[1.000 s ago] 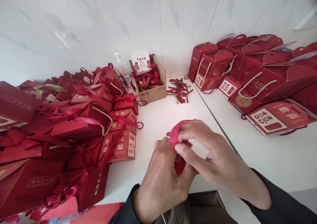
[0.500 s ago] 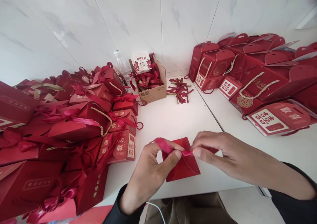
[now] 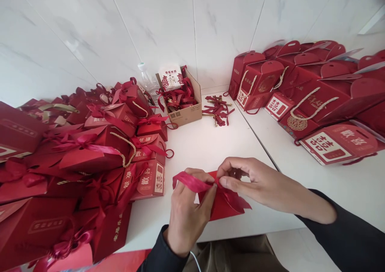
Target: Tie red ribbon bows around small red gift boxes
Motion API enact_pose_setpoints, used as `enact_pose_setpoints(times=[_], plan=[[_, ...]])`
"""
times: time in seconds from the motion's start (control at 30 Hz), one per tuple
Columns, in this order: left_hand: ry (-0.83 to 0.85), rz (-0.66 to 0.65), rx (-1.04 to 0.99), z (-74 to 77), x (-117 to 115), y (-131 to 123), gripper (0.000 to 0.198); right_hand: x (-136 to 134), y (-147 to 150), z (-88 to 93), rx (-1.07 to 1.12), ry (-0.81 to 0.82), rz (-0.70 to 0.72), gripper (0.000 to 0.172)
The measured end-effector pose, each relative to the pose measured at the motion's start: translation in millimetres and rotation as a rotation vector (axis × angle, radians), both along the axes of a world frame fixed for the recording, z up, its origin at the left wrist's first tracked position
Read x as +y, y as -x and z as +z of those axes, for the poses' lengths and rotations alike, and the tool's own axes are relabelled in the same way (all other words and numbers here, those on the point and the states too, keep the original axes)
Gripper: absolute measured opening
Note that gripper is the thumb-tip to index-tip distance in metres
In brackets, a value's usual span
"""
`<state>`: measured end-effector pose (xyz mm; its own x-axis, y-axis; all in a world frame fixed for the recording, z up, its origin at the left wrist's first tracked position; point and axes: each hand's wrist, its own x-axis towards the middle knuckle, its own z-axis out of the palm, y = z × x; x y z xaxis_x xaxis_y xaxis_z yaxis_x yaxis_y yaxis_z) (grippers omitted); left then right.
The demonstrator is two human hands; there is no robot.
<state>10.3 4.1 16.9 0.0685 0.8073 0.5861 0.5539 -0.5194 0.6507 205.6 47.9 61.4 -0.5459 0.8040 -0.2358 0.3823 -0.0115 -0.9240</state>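
Note:
A small red gift box (image 3: 221, 208) rests near the front edge of the white table, partly covered by my hands. Over its top runs a shiny red ribbon (image 3: 192, 182). My left hand (image 3: 191, 208) pinches this ribbon between thumb and forefinger, and one length drapes across its knuckles to the left. Close beside it, my right hand (image 3: 249, 182) also has thumb and finger closed on the ribbon at the middle of the box. A loose ribbon tail hangs over the box's right side. The spot where the ribbon crosses is mostly hidden by my fingertips.
Red boxes tied with ribbons (image 3: 90, 144) crowd the left side. A cardboard box (image 3: 188, 113) of ribbons stands at the back beside a plastic bottle (image 3: 147, 77). Red and gold ribbon pieces (image 3: 219, 109) lie to its right. Red gift boxes with rope handles (image 3: 321, 99) fill the right.
My right hand has moved left, up against my left fingertips. The ribbon now drapes farther left over my left hand, and a tail has appeared over the box's right side.

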Motion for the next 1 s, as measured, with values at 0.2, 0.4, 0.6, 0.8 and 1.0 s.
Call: enact_pose_setpoints(times=[0.2, 0.4, 0.6, 0.8, 1.0], plan=[[0.052, 0.013, -0.071, -3.5, -10, 0, 0.02, -3, -3, -0.8, 0.016, -0.025, -0.045, 0.027], [0.132, 0.043, -0.126, -5.0, -20, 2, 0.017, -5, -14, 4.2, -0.049, -0.046, -0.059, 0.029], [0.184, 0.098, -0.078, -8.9, -37, 13, 0.015, -10, -33, 3.8, -0.341, -0.148, -0.059, 0.025], [0.362, 0.143, -0.134, -15.2, -44, 16, 0.008, -16, -39, -9.4, -0.378, -0.163, -0.151, 0.032], [0.495, 0.202, -0.286, -11.7, -42, 1, 0.009, -15, -33, -4.2, -0.122, 0.006, -0.158, 0.041]])
